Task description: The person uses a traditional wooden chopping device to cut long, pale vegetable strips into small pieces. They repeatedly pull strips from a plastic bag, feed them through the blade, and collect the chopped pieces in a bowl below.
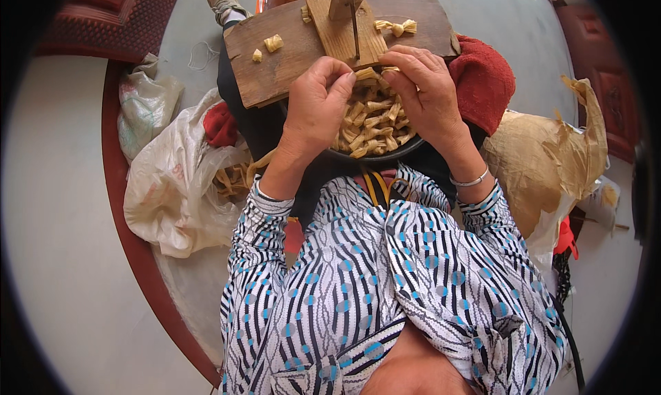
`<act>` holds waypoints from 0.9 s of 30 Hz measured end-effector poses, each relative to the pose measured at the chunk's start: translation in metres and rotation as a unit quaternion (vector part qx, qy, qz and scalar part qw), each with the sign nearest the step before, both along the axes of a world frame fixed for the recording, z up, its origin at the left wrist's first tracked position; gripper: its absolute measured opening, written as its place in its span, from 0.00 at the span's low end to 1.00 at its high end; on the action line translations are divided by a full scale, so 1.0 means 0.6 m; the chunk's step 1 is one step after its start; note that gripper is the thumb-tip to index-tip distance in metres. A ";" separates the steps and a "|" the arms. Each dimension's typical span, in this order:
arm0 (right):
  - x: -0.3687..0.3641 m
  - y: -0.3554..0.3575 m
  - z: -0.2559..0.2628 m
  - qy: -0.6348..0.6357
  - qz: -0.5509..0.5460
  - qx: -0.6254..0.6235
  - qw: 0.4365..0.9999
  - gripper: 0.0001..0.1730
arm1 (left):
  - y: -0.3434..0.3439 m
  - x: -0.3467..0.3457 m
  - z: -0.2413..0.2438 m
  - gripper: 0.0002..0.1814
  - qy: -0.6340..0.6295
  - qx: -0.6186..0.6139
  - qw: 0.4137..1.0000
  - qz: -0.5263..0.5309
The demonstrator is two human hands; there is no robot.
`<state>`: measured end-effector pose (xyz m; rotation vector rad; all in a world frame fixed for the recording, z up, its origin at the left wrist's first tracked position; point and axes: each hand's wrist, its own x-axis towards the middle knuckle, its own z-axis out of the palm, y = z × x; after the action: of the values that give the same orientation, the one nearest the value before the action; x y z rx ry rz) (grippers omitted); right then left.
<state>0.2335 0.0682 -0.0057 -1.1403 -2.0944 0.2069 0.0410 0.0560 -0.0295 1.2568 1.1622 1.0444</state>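
My left hand (319,101) has thumb and forefinger pinched together on the end of a pale yellow dried strip (367,74). Opposite it, my right hand (427,87) pinches pale strip material too; whether it is the same piece cannot be told. Just below my fingers, a dark round basin (379,157) is filled with knotted strip pieces (373,124). Across my lap beyond it lies a wooden board (279,72). A lighter plank (330,33) on the board carries an upright wooden block (347,1) and a thin dark blade (356,33).
A knotted piece (397,27) and cut bits (273,43) lie on the board. A red towel (480,85) covers one knee. On the left, a white woven sack (170,198) holds dried strips (231,182); on the right stands a brown paper-like bag (537,157). Red carved panels (111,13) flank the floor.
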 end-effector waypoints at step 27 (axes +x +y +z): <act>-0.026 -0.046 0.031 0.552 0.134 -0.471 0.675 0.15 | -0.026 -0.019 0.044 0.14 -0.205 -0.116 0.964 -0.122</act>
<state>0.2182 0.0407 0.0131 -0.7760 -0.9026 1.7880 0.0297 0.0404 -0.0033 0.9158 0.7642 0.9000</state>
